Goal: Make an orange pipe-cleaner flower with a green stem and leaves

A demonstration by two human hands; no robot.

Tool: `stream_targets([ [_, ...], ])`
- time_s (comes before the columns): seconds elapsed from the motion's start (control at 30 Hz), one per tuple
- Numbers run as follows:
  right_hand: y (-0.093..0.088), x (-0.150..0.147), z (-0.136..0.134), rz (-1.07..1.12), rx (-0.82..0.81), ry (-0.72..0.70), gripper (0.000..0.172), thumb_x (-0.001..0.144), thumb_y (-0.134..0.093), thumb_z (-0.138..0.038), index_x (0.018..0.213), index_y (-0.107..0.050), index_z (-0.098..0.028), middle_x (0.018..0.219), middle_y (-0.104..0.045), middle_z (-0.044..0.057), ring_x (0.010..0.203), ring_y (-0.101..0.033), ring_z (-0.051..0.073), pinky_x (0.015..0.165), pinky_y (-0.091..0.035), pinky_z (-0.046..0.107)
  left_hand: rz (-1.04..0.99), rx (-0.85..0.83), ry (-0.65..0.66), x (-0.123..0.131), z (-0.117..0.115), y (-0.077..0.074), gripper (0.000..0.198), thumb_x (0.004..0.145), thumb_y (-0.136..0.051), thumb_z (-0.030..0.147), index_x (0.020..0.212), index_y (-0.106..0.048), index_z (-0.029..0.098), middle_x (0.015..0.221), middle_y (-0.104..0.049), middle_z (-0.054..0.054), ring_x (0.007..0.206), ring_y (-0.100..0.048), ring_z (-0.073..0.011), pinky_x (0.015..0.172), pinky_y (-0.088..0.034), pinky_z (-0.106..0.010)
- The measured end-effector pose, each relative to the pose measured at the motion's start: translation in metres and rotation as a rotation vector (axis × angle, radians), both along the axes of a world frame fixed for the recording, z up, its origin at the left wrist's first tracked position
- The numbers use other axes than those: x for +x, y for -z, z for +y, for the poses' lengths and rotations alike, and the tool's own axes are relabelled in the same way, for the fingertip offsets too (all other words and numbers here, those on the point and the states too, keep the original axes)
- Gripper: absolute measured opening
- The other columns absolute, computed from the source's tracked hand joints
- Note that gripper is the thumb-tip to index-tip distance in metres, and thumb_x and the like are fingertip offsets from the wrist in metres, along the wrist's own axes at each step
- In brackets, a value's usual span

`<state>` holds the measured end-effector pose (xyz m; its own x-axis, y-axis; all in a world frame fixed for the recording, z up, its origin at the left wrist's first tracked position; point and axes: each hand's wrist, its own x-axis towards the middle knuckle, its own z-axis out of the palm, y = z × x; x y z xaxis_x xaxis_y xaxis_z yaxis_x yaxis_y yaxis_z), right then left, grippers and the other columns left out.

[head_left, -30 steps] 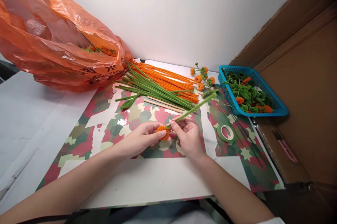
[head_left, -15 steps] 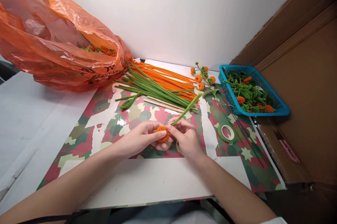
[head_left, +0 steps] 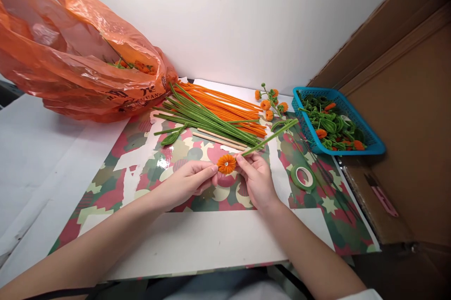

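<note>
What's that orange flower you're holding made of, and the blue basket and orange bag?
Orange flower: probably chenille stem, matte, from its fuzzy ridges. Blue basket: likely molded plastic, smooth rim, holed walls. Orange bag: thin plastic, glossy, see-through, creased.

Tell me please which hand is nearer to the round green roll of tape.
Right: the right hand is to the left of the green tape roll, apart from it; the left hand is farther left, touching the fuzzy round orange flower.

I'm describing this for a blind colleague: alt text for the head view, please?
The left hand pinches an orange flower; beside it, the right hand holds a green stem. Behind lie green rods and orange rods; an orange bag sits left, a blue basket right.
</note>
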<state>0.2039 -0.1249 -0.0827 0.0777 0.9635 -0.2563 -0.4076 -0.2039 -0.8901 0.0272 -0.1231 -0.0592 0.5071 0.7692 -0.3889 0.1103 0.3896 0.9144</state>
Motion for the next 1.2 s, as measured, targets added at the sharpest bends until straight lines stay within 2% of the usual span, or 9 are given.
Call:
stream_targets([
  [0.1, -0.004, 0.002, 0.002, 0.024, -0.008, 0.036, 0.032, 0.061, -0.084, -0.037, 0.074, -0.062, -0.018, 0.072, -0.068, -0.001, 0.065, -0.062, 0.01, 0.067, -0.053, 0.023, 0.089, 0.116, 0.002, -0.003, 0.001, -0.002, 0.046, 0.085, -0.051, 0.054, 0.058, -0.057, 0.018, 0.047, -0.036, 0.004, 0.043, -0.026, -0.0083, 0.044, -0.017, -0.023],
  [0.23, -0.006, 0.004, 0.001, 0.066, 0.026, 0.057, 0.031, 0.063, -0.084, -0.038, 0.075, -0.063, -0.018, 0.073, -0.069, -0.001, 0.066, -0.064, 0.01, 0.067, -0.054, 0.022, 0.08, 0.17, 0.041, -0.005, 0.002, -0.003, 0.045, 0.087, -0.048, 0.051, 0.058, -0.057, 0.017, 0.047, -0.04, 0.004, 0.044, -0.033, -0.0086, 0.045, -0.025, -0.022],
  [0.3, -0.006, 0.003, -0.001, 0.089, 0.035, -0.012, 0.03, 0.064, -0.083, -0.037, 0.079, -0.064, -0.019, 0.079, -0.07, -0.001, 0.072, -0.066, 0.011, 0.068, -0.055, 0.021, 0.071, 0.176, 0.054, -0.005, 0.002, -0.003, 0.044, 0.088, -0.048, 0.05, 0.061, -0.058, 0.016, 0.048, -0.041, 0.004, 0.045, -0.035, -0.0087, 0.046, -0.029, -0.022],
  [0.37, -0.005, 0.001, -0.004, 0.128, 0.012, -0.148, 0.036, 0.062, -0.085, -0.034, 0.087, -0.065, -0.02, 0.083, -0.07, -0.001, 0.074, -0.067, 0.012, 0.065, -0.056, 0.022, 0.074, 0.182, 0.069, -0.005, 0.003, -0.001, 0.043, 0.089, -0.047, 0.048, 0.064, -0.059, 0.016, 0.049, -0.041, 0.005, 0.046, -0.036, -0.0082, 0.047, -0.03, -0.021],
  [0.43, -0.005, -0.001, -0.006, 0.149, -0.034, -0.262, 0.04, 0.058, -0.088, -0.032, 0.089, -0.065, -0.019, 0.078, -0.07, -0.002, 0.065, -0.067, 0.012, 0.06, -0.058, 0.023, 0.082, 0.195, 0.098, -0.004, 0.003, 0.0, 0.042, 0.09, -0.045, 0.045, 0.064, -0.059, 0.015, 0.048, -0.04, 0.006, 0.046, -0.036, -0.0076, 0.047, -0.03, -0.02],
  [0.5, -0.007, -0.004, -0.007, 0.14, -0.079, -0.298, 0.037, 0.057, -0.088, -0.033, 0.082, -0.066, -0.016, 0.069, -0.069, -0.002, 0.055, -0.066, 0.011, 0.057, -0.058, 0.023, 0.092, 0.21, 0.135, -0.004, 0.003, 0.001, 0.042, 0.091, -0.045, 0.042, 0.061, -0.057, 0.015, 0.046, -0.039, 0.006, 0.044, -0.035, -0.0071, 0.045, -0.029, -0.019],
  [0.6, -0.009, -0.004, -0.007, 0.134, -0.103, -0.258, 0.035, 0.057, -0.088, -0.037, 0.074, -0.067, -0.015, 0.063, -0.07, -0.001, 0.051, -0.066, 0.011, 0.055, -0.059, 0.023, 0.106, 0.244, 0.126, -0.005, 0.003, 0.002, 0.043, 0.09, -0.046, 0.04, 0.056, -0.053, 0.015, 0.043, -0.038, 0.006, 0.04, -0.033, -0.0062, 0.041, -0.025, -0.019],
  [1.03, -0.008, -0.001, -0.007, 0.103, -0.074, -0.203, 0.039, 0.055, -0.088, -0.041, 0.075, -0.067, -0.016, 0.063, -0.07, 0.0, 0.053, -0.068, 0.014, 0.056, -0.06, 0.027, 0.12, 0.317, 0.074, -0.007, 0.004, 0.004, 0.044, 0.087, -0.045, 0.042, 0.05, -0.049, 0.017, 0.039, -0.037, 0.006, 0.037, -0.032, -0.0066, 0.04, -0.024, -0.02],
  [1.2, -0.008, 0.005, -0.006, -0.013, -0.015, -0.218, 0.038, 0.066, -0.079, -0.048, 0.084, -0.068, -0.017, 0.071, -0.072, 0.0, 0.057, -0.069, 0.015, 0.055, -0.058, 0.026, 0.156, 0.311, 0.07, -0.01, 0.008, 0.003, 0.046, 0.09, -0.041, 0.044, 0.054, -0.048, 0.017, 0.045, -0.043, 0.004, 0.043, -0.036, -0.0079, 0.045, -0.027, -0.021],
])
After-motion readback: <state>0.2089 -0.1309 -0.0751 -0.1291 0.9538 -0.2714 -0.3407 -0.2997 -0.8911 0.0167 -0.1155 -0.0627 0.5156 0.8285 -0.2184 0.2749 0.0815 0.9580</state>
